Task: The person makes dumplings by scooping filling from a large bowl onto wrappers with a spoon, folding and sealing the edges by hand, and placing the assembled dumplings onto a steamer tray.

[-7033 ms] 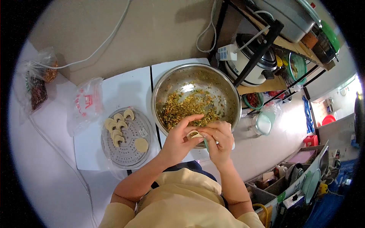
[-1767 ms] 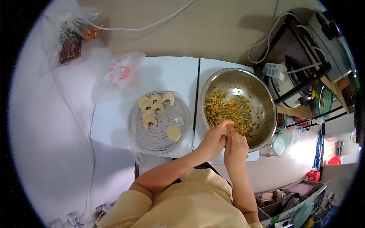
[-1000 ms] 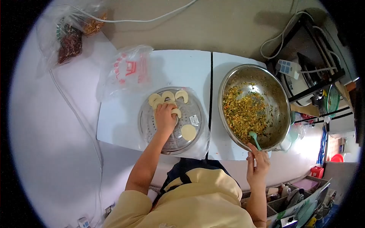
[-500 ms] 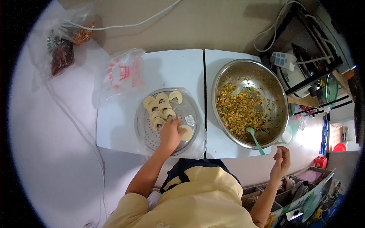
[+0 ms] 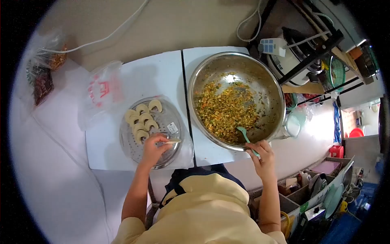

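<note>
My left hand (image 5: 154, 149) pinches a round dough wrapper (image 5: 174, 141), seen nearly edge-on, above the round perforated metal tray (image 5: 162, 157). Several folded dumplings (image 5: 143, 118), curved like crescents, lie on the tray's far left part. Over at the large steel bowl (image 5: 279, 97), my right hand (image 5: 262, 156) has its fingers closed round the handle of a pale green spoon (image 5: 243, 132). The spoon's head rests in the chopped filling (image 5: 221, 107), a yellow, green and orange mix heaped toward the bowl's left and near side.
A clear plastic bag with red print (image 5: 101, 89) lies on the white table (image 5: 152, 69) behind the tray. On the right stand a black-framed shelf (image 5: 300, 61), a cooker (image 5: 290, 67) and a white power strip (image 5: 273, 46). Below are boxes of kitchenware (image 5: 313, 187).
My left hand has lifted the wrapper off the tray. My right hand has moved from beside the bowl onto the spoon handle. The view has shifted to the right.
</note>
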`<state>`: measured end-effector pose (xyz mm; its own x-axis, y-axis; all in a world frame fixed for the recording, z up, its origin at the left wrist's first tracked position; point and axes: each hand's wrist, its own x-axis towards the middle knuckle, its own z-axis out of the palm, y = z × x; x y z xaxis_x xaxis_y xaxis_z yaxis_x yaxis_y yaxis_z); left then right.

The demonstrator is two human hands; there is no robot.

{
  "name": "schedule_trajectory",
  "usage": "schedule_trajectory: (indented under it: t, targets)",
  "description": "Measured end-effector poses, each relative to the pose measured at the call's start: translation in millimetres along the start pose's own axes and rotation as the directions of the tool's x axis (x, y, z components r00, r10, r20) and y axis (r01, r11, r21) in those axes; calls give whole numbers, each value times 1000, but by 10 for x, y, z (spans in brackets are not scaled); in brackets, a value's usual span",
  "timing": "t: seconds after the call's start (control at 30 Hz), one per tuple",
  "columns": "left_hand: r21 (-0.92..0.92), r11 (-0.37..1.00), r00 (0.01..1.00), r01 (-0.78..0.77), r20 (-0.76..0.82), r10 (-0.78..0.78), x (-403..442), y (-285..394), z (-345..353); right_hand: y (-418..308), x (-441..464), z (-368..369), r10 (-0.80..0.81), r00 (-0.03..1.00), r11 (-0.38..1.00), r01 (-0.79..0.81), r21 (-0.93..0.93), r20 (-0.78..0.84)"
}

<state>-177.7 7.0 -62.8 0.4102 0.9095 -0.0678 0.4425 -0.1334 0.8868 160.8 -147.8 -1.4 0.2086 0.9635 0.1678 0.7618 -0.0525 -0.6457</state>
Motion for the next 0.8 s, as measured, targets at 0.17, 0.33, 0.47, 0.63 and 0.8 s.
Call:
schedule_trajectory:
  t: [0.17, 0.33, 0.47, 0.63, 0.8]
  targets:
    - [-844, 516, 988, 147, 107, -107, -46, 180, 78, -58, 145, -16, 238, 928, 947, -157, 279, -285]
    - [-965, -158, 976, 210, 217, -28, -18, 299, 315, -38, 397, 264, 424, 892, 700, -215, 681, -155]
    - [-939, -109, 925, 327, 341, -165, 105, 585, 518, -16, 564, 427, 354, 929, 728, -201, 655, -108]
    - [-929, 59, 914, 366, 346, -212, 111, 639, 565, 9, 566, 397, 328, 944, 694, -263, 670, 31]
    - [-928, 187, 851, 323, 199, -485, 84, 791, 557, 42, 523, 403, 303, 948, 599, -273, 753, 102]
